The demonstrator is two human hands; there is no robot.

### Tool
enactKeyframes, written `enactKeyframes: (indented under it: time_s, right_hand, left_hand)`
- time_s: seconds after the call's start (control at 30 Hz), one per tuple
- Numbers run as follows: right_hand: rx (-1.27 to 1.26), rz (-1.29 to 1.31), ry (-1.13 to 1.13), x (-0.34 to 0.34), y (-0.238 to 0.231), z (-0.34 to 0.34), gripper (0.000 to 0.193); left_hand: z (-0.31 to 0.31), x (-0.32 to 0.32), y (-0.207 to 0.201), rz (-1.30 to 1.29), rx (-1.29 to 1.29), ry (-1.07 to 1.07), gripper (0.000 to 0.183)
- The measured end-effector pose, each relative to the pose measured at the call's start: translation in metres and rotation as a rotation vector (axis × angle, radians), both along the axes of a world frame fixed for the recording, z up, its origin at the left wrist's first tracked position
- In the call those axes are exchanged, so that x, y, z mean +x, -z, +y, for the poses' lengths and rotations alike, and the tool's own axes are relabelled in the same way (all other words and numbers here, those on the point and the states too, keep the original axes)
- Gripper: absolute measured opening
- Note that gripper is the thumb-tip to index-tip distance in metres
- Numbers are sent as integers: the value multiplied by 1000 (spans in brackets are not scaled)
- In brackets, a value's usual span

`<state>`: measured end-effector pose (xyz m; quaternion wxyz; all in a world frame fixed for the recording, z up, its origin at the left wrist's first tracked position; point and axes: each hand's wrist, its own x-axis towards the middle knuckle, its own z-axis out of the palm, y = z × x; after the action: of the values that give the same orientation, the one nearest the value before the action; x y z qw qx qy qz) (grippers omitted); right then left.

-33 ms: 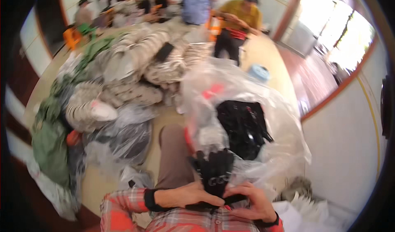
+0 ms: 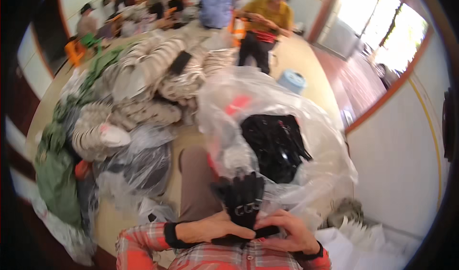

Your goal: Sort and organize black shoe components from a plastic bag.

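Everything slides slightly leftward in view, hands included! Left hand [image 2: 213, 229] closes over the black glove [image 2: 243, 203], fingers-up before the plaid shirt [image 2: 215, 259]; right hand [image 2: 288, 229] half-curls beside its cuff, grip too blurred to tell.

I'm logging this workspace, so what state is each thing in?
Black glove: held, fingers pointing away from the body
Left hand: closed on the glove
Right hand: fingers bent at the cuff end, grip unclear
Clear plastic bag: open, black items inside
Green sack: slumped, creased
Pale bundles: piled up
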<state>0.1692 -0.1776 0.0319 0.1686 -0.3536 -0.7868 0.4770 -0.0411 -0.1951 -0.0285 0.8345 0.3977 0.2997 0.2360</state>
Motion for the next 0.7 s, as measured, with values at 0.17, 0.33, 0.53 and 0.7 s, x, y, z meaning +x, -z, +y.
enactKeyframes:
  time_s: [0.17, 0.33, 0.53, 0.7]
  right_hand:
    - [-201, 329, 111, 15, 17, 3, 20]
    - [44, 177, 284, 14, 7, 19, 19]
    - [260, 158, 322, -3, 8, 33, 21]
    - [152, 468, 250, 9, 9, 70, 37]
  left_hand:
    - [6, 14, -3, -104, -59, -36, 40]
    - [15, 15, -7, 52, 143, 212, 31]
    - [28, 27, -19, 68, -96, 256, 24]
    - [30, 26, -14, 119, -99, 277, 32]
